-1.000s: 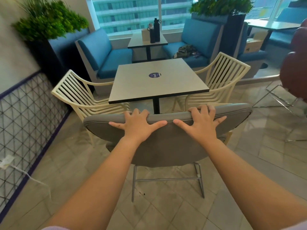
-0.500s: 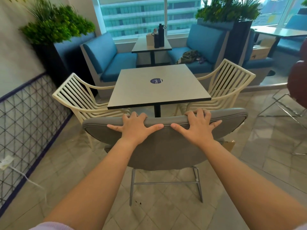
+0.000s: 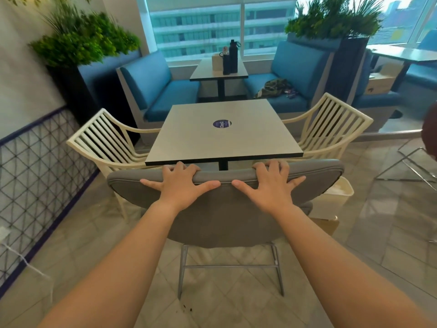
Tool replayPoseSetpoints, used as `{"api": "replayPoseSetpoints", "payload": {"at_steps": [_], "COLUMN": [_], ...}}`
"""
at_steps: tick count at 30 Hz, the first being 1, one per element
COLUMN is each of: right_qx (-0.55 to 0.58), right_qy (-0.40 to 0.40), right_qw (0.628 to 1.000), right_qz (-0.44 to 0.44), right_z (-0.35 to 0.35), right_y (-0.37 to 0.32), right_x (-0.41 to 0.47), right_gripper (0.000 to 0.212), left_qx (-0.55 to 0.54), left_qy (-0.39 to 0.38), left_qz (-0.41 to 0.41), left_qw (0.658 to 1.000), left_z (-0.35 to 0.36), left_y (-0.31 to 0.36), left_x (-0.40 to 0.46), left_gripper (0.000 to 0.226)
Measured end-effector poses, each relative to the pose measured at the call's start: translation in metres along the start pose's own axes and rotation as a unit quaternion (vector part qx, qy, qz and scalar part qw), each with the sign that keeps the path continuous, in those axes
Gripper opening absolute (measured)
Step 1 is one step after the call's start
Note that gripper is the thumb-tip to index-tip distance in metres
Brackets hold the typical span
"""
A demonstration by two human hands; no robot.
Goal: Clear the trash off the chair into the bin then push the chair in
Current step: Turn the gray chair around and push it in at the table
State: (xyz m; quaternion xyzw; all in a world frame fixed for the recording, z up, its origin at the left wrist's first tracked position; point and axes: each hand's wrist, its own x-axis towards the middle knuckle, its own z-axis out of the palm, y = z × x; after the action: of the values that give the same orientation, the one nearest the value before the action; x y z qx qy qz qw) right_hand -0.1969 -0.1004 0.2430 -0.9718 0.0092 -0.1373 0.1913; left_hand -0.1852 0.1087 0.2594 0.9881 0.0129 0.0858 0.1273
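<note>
The gray chair's backrest point(image 3: 224, 216) hides its seat and most of the white bin point(image 3: 335, 197) just behind its right end, fingertips of the left hand point(image 3: 181, 185) and right hand point(image 3: 272, 185) curl out of sight over its top edge, and both arms are cut off at the bottom edge.

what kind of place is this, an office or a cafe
Most likely a cafe or canteen seating area in a high-rise: blue booth seats flank small square tables, with planters as dividers and a tower block through the window.
</note>
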Motion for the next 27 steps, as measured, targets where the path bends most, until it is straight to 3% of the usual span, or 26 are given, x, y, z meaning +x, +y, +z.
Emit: {"api": "replayPoseSetpoints", "payload": {"at_steps": [17,25,27], "right_qx": [-0.011,-0.057,-0.099], "right_qy": [-0.033,-0.021,-0.015], "right_qw": [0.999,0.998,0.995], "right_qz": [-0.011,-0.007,-0.019], "right_z": [0.012,0.014,0.008], "right_y": [0.005,0.000,-0.001], "right_x": [0.057,0.056,0.057], "right_gripper": [0.066,0.067,0.071], "left_qx": [0.000,0.005,0.056], "left_qy": [-0.024,0.006,0.030], "left_qz": [-0.029,-0.006,0.030], "left_qw": [0.999,1.000,0.998], "left_z": [0.007,0.007,0.007], "left_y": [0.006,0.001,-0.003], "left_x": [0.054,0.057,0.058], "left_gripper": [0.072,0.072,0.077]}}
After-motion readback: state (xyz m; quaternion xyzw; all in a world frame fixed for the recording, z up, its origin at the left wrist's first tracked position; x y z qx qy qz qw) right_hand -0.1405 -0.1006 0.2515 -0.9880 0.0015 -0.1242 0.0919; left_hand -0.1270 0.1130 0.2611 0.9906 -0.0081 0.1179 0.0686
